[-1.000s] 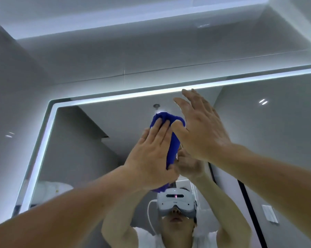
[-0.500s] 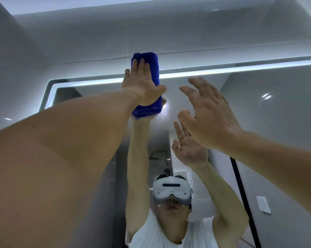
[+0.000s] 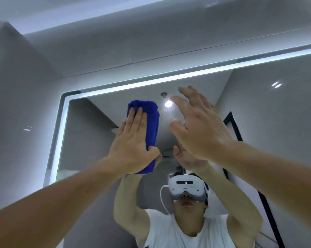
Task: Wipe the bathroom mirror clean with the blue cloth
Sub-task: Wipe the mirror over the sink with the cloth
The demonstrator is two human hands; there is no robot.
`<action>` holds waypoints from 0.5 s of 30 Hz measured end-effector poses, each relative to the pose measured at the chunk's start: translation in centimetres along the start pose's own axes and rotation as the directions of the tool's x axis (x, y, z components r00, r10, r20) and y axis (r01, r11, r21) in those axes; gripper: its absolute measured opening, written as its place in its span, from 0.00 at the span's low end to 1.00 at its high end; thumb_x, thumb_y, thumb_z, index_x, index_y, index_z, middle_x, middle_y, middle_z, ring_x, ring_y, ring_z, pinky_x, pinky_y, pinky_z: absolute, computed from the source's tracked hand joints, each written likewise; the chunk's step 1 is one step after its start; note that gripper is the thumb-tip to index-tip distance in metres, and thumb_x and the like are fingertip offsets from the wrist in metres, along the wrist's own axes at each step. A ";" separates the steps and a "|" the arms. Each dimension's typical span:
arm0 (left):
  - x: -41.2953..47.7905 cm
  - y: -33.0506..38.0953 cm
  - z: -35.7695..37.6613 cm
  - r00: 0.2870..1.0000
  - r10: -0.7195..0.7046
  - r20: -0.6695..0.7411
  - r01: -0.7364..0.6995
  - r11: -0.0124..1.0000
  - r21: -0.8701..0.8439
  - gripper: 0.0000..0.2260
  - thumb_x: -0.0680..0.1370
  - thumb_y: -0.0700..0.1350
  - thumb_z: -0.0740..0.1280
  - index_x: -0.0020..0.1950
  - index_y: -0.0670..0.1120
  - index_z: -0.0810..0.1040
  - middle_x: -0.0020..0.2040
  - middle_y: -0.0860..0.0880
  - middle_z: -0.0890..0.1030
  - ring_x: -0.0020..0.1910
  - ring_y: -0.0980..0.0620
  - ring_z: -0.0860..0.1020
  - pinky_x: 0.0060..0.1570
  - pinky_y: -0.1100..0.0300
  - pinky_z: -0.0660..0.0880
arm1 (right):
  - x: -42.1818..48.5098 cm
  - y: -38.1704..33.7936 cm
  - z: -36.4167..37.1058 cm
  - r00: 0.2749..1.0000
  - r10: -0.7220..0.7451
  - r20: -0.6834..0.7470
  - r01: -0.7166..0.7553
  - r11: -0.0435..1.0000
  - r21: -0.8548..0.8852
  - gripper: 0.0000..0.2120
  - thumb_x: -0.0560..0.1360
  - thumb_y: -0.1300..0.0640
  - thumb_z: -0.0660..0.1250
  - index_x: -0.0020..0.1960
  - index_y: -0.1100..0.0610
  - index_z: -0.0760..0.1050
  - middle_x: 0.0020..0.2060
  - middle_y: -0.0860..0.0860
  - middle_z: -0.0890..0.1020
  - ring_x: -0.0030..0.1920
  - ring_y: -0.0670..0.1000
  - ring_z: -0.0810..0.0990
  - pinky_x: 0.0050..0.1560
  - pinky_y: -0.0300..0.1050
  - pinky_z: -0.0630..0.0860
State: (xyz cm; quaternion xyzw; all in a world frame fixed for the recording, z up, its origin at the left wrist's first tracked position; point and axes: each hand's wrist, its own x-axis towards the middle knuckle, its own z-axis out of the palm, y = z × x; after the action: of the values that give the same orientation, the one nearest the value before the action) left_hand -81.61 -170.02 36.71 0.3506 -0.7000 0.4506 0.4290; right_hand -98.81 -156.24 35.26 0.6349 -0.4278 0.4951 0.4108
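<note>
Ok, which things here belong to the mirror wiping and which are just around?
Job: blue cloth, mirror, left hand pressing the cloth flat on the glass.
Just around: right hand, holding nothing; light strip; reflected ceiling lamp; reflected headset.

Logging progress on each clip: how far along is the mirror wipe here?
Done: cannot tell; the mirror shows no clear streaks or wiped patches. In hand: the left hand presses the folded cloth flat on it near the top left corner, under the lit strip. The right hand is raised beside it, open, holding nothing. Left: likely the rest of the mirror, to the right and lower down.
</note>
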 end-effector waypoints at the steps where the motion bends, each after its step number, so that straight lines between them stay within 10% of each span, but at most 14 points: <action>1: 0.3 -0.5 -0.2 0.999 0.043 0.026 -0.044 0.998 0.035 0.44 0.71 0.66 0.48 0.78 0.47 0.32 0.79 0.51 0.34 0.76 0.53 0.31 0.75 0.53 0.38 | -0.1 -0.3 0.4 1.000 -0.007 0.012 0.007 1.000 -0.003 0.32 0.76 0.44 0.50 0.79 0.47 0.54 0.80 0.45 0.48 0.78 0.46 0.41 0.76 0.49 0.42; 10: 14.4 -7.8 -5.6 0.936 -0.338 0.099 0.341 0.940 -0.013 0.44 0.73 0.63 0.57 0.80 0.43 0.43 0.81 0.46 0.43 0.79 0.46 0.40 0.75 0.43 0.51 | 0.7 -0.4 0.4 0.998 -0.041 -0.044 0.037 0.996 -0.076 0.28 0.80 0.46 0.56 0.79 0.47 0.55 0.80 0.45 0.49 0.79 0.46 0.42 0.76 0.50 0.42; 15: 8.7 -6.0 -3.2 0.967 -0.239 -0.091 0.231 0.969 -0.089 0.45 0.69 0.64 0.52 0.80 0.43 0.43 0.81 0.45 0.45 0.79 0.47 0.41 0.76 0.44 0.51 | 0.7 -0.9 1.0 0.999 -0.015 -0.049 0.012 0.999 -0.047 0.29 0.78 0.46 0.55 0.78 0.48 0.56 0.79 0.44 0.50 0.79 0.46 0.43 0.77 0.51 0.44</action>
State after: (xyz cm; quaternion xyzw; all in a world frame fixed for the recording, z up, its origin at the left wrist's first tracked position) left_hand -78.76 -170.01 47.35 0.3908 -0.6479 0.3863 0.5275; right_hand -97.62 -157.06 35.66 0.6157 -0.4248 0.4975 0.4393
